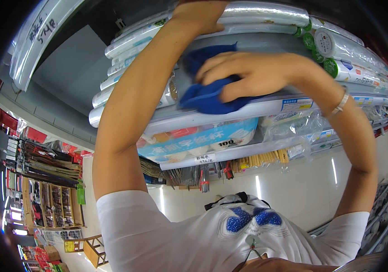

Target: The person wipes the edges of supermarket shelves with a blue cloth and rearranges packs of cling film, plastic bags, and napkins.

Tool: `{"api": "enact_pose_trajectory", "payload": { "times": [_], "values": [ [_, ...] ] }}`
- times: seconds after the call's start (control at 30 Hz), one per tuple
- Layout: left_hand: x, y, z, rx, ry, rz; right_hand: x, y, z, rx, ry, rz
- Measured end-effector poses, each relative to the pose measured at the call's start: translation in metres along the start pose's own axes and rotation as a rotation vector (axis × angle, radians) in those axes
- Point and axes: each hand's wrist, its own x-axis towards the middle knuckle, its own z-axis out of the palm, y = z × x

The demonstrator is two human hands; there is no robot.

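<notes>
My right hand (251, 69) is pressed onto a blue cloth (211, 97), its fingers bunching it over a grey shelf (265, 44). The hand is blurred, and a bracelet circles that wrist. My left arm reaches up across the shelf. The left hand (202, 15) is at the top edge of the picture, beside clear-wrapped rolls (265, 13); most of its fingers are hidden or cut off. Wrapped rolls (129, 44) also lie behind my left forearm, and more rolls with green end caps (331, 68) lie to the right of the cloth.
Price labels line the shelf's front edge (234, 117). Below it sit a blue-and-clear pack of paper cups (197, 139) and clear plastic packaging (292, 127). Bundled wooden sticks (262, 160) hang lower. Left stand stocked racks (51, 204) and a wooden stool (95, 251) on the tiled floor.
</notes>
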Motion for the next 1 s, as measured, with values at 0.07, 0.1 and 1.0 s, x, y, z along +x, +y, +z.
{"api": "enact_pose_trajectory", "payload": {
  "times": [0.07,0.1,1.0],
  "values": [
    [-0.003,-0.001,0.005,-0.031,0.06,0.045,-0.026,0.002,-0.015,-0.035,-0.003,0.028],
    [-0.004,-0.002,0.006,-0.043,0.036,0.052,-0.039,0.002,-0.024,-0.019,-0.02,0.038],
    [-0.008,0.033,0.003,-0.218,-0.137,0.123,-0.332,-0.127,0.209,0.561,1.313,0.394]
  ]
}}
